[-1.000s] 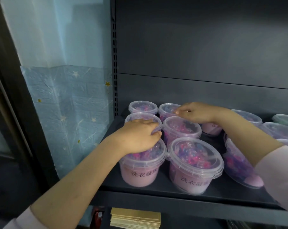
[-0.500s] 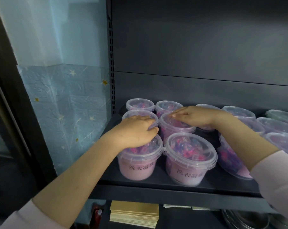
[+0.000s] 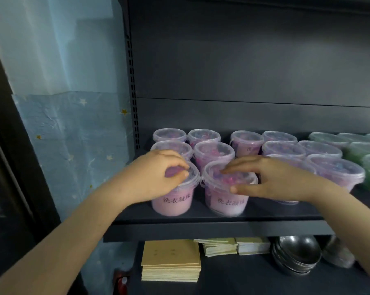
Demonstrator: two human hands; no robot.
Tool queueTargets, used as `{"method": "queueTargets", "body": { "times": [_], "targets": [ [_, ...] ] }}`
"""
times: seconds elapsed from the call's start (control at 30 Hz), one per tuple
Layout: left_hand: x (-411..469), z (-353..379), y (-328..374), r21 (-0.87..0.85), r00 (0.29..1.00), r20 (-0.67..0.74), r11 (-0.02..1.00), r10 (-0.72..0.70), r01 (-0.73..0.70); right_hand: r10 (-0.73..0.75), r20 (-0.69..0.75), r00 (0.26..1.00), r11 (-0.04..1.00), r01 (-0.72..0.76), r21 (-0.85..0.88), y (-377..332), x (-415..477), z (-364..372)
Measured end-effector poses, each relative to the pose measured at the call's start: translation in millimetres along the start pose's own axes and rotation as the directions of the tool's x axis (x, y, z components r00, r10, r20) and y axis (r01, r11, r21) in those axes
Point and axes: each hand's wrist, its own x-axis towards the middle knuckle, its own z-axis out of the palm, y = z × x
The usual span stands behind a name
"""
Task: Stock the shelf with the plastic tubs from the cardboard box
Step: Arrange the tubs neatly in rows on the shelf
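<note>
Half a second back my right hand (image 3: 273,179) lay on a tub in the second row; now it has come forward to the front-right tub (image 3: 226,206), with its fingers (image 3: 239,168) stretched across the clear lid and the thumb pressed against the near side just under the rim, so I am grasping that tub between them. My left hand (image 3: 156,177) has stayed where it was, fingers curled down over the lid of the front-left tub (image 3: 173,204) and holding its rim. My view has also dropped, so the lower shelf shows more: stacks of yellow cards (image 3: 171,258) and nested metal bowls (image 3: 296,254). Both tubs stand at the front edge of the dark shelf (image 3: 201,231), just beside each other, rims almost touching. Each stands with its long axis vertical, lid up and pink base down, and the printed label faces out toward me. The front-right one looks a touch tilted, though blur keeps me from being sure. Behind them more pink tubs (image 3: 214,152) stand upright in rows, and green tubs (image 3: 358,154) fill the far right end.
</note>
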Motion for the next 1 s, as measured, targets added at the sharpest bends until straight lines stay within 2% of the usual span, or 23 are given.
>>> {"method": "queueTargets", "body": {
  "times": [0.07, 0.17, 0.3, 0.57, 0.67, 0.77, 0.87, 1.0],
  "targets": [
    [-8.4, 9.4, 2.8, 0.08, 1.0, -0.023, 0.997, 0.007, -0.005, 0.012, -0.028, 1.0, 1.0, -0.012, 0.009, -0.9, -5.0, 6.1],
    [-12.2, 15.7, 5.9, 0.077, 0.996, -0.086, 0.997, -0.015, 0.022, 0.055, -0.005, 0.998, 0.996, -0.055, 0.067, -0.5, -5.9, 8.0],
    [-11.1, 21.4, 6.3, 0.085, 0.995, -0.065, 0.993, -0.073, 0.078, 0.103, 0.04, 0.994, 0.988, -0.106, 0.112, 2.1, -4.2, 6.0],
    [-8.1, 19.9, 4.5, 0.129, 0.996, -0.015, 0.987, -0.09, 0.091, 0.161, 0.023, 0.987, 0.972, -0.163, 0.172, 4.0, -1.5, 8.0],
    [-4.5, 16.5, 10.5, 0.103, 0.996, -0.019, 0.99, -0.091, 0.092, 0.191, -0.021, 0.981, 0.96, -0.182, 0.212, 3.3, -4.3, 7.5],
    [-0.9, 17.2, 23.8, 0.118, 0.997, -0.058, 0.992, -0.042, 0.049, 0.203, -0.138, 0.969, 0.94, -0.154, 0.306, 10.8, -13.4, 2.2],
    [9.1, 22.5, 43.2, 0.128, 0.998, -0.065, 0.992, 0.007, 0.001, 0.21, -0.227, 0.951, 0.954, -0.149, 0.259, 29.7, -31.0, -13.3],
    [32.3, 35.7, 73.5, 0.082, 0.994, -0.097, 0.996, 0.043, -0.035, 0.262, -0.216, 0.941, 0.959, -0.23, 0.163, 67.2, -55.1, -35.1]
  ]
}}
